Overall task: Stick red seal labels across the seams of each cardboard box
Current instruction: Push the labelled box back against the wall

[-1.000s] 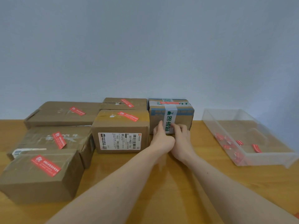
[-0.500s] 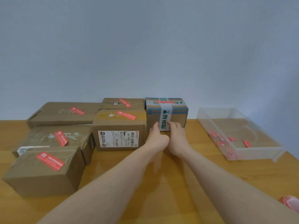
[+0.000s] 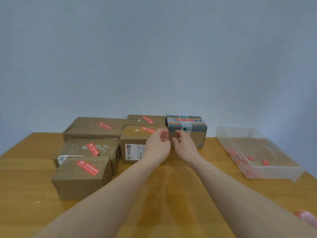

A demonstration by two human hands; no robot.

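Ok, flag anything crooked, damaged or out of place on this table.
Nothing looks damaged or spilled. The red seal labels sit at mixed angles; the one on the middle-left box runs steeply diagonal. Spare labels lie scattered in the clear bin. Both hands, left and right, hold nothing.

Little here can actually be read. The red seal labels (image 3: 88,168) on the brown boxes carry white print and a small white emblem, too blurred to make out. The white shipping label (image 3: 134,151) on the front of the middle box (image 3: 135,136) shows barcodes, a dark square logo and small print, none legible. The blue-banded box (image 3: 197,133) has large green characters along its top tape, unreadable, and a green goblet-shaped fragile sign (image 3: 185,129) on its front.
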